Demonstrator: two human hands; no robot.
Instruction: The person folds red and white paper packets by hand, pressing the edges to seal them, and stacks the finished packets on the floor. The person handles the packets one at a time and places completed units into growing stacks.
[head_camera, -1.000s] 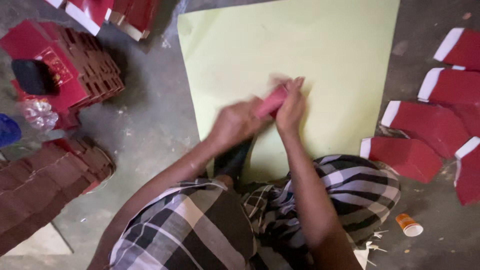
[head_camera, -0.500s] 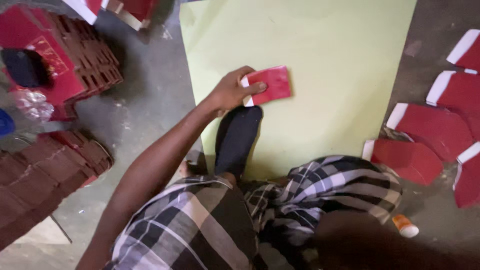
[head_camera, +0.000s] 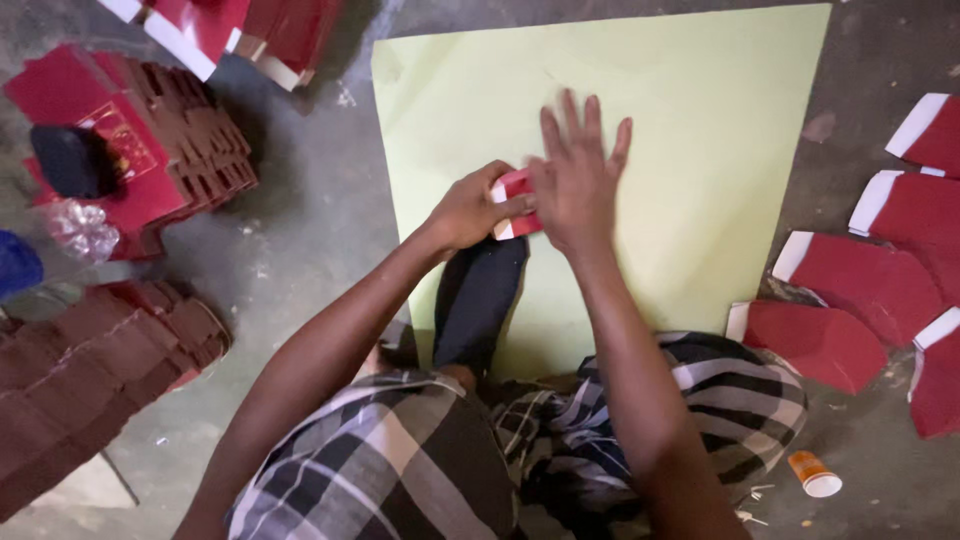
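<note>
Head view from where I'm watching: both hands are working over a big pale yellow-green sheet (head_camera: 700, 150) laid on the grey floor, so I'll place everything off that sheet. Near its lower left part there's a small red and white folded card piece (head_camera: 514, 190), and it sits right between the two hands. The left hand (head_camera: 470, 208) has it pinched at its left edge, fingers curled around it. The right hand (head_camera: 577, 180) is flat and open, fingers spread and pointing toward the far edge of the sheet, palm pressing down over the right part of the piece, so only a bit of red and white peeks out between the hands. I can't tell how much of the piece is under that palm.

Just below the piece, a foot in a dark sock (head_camera: 478, 300) rests on the sheet's near edge, coming out from a plaid wrap (head_camera: 400, 460). Off the sheet's right side lie several red cut-outs with white borders (head_camera: 850, 290), well apart from the hands. Off its left side there's a stack of red folded boxes (head_camera: 150, 150), and a darker stack of brownish-red ones (head_camera: 90, 370) nearer to the person. Near the sheet's lower right corner, past the knee, a small orange and white tube (head_camera: 814, 474) lies on the floor.
</note>
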